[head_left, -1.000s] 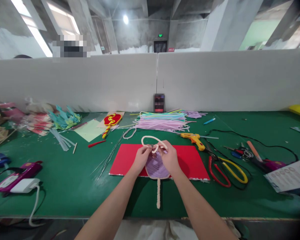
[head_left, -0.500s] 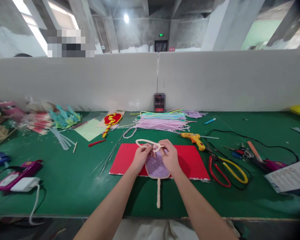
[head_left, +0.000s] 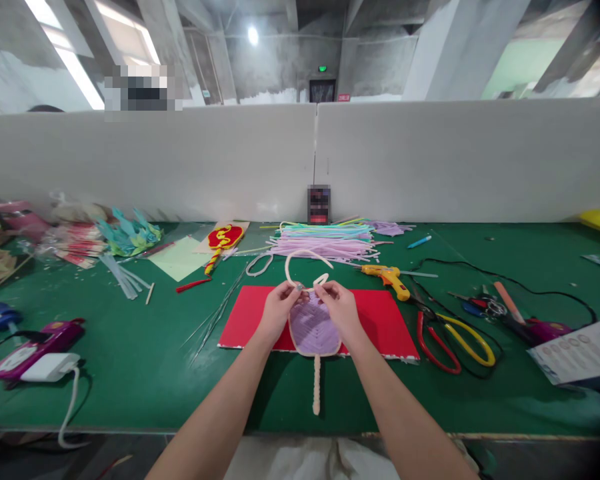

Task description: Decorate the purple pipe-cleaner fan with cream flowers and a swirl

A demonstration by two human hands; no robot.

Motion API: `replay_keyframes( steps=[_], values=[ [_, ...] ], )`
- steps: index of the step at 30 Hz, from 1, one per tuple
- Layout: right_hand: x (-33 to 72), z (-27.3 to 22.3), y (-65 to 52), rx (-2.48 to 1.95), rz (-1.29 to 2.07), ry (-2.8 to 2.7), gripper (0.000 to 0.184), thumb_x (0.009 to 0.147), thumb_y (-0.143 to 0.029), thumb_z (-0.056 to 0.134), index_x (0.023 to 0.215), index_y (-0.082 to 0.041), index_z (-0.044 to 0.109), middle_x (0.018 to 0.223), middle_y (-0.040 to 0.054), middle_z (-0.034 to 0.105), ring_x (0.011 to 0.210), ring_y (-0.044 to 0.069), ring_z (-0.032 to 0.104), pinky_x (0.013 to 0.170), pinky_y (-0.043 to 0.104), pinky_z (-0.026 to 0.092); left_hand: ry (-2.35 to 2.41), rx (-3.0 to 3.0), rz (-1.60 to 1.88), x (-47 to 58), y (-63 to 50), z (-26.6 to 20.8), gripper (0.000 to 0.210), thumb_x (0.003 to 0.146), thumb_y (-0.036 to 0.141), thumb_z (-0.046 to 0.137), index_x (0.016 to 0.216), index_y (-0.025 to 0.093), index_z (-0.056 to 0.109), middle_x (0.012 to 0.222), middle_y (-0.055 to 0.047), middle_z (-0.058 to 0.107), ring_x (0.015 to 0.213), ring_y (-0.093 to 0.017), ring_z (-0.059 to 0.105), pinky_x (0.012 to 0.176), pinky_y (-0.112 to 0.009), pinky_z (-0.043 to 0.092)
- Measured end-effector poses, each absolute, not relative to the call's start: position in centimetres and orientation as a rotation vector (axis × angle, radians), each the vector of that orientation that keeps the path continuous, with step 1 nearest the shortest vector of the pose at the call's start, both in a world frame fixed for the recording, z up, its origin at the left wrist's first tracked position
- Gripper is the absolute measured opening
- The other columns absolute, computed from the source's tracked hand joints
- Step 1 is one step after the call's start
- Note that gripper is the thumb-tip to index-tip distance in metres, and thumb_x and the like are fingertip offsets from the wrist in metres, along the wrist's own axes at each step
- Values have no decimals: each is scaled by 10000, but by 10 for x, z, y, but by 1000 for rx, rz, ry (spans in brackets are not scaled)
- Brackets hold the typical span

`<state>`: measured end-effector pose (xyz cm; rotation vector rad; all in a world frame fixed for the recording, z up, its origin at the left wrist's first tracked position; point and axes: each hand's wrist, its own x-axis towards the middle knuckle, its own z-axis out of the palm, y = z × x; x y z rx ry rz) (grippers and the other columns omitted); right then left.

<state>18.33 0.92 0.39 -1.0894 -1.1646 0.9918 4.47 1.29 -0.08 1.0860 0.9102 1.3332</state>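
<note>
The left hand (head_left: 279,308) and right hand (head_left: 339,305), nearly closed, are pinching a curled cream fuzzy stem (head_left: 305,253). Beneath, I am seeing a purple, cream-edged fan (head_left: 315,333) overlapping a red rectangular board (head_left: 383,323).

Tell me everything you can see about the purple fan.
The fan has a ribbed, fuzzy-looking purple face with a thin cream border and a bumpy cream handle. It lies over the red board, handle jutting past the board's near edge. The left hand and right hand partly hide its top; contact is unclear.
</note>
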Motion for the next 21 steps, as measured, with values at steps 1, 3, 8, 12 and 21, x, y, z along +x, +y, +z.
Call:
replay_keyframes(
  steps=[1,3,8,12,21],
  values=[
    [183,4,9,-1093,995,-1166,269,683,-431,624,644,-172,568,583,6,594,558,143,558,544,258,459,914,1090,1330,44,13,-1,278,680,386,670,785,143,584,673,-2,611,644,-117,585,681,-244,472],
    [183,4,10,-1103,998,-1170,256,671,-422,631,645,-172,578,589,10,608,558,147,565,544,263,461,918,1101,1321,44,13,-2,257,683,377,670,749,142,587,651,1,609,626,-111,579,667,-236,464],
    [183,3,10,-1126,996,-1201,215,658,-386,628,646,-172,604,595,18,637,567,162,586,553,276,467,919,1114,1307,44,14,-4,263,680,390,669,709,146,575,610,13,598,584,-102,561,634,-225,445],
    [184,9,6,-1134,979,-1268,190,677,-356,618,663,-167,628,619,25,650,585,166,594,570,275,460,907,1122,1267,44,14,-3,270,676,384,677,651,149,546,563,36,564,530,-78,526,580,-197,418],
    [189,14,1,-1112,874,-1387,156,717,-333,592,704,-179,620,669,26,650,613,168,597,600,282,458,842,1087,1112,48,9,3,309,652,406,695,656,133,550,572,6,602,519,-91,552,564,-210,433]
  ],
)
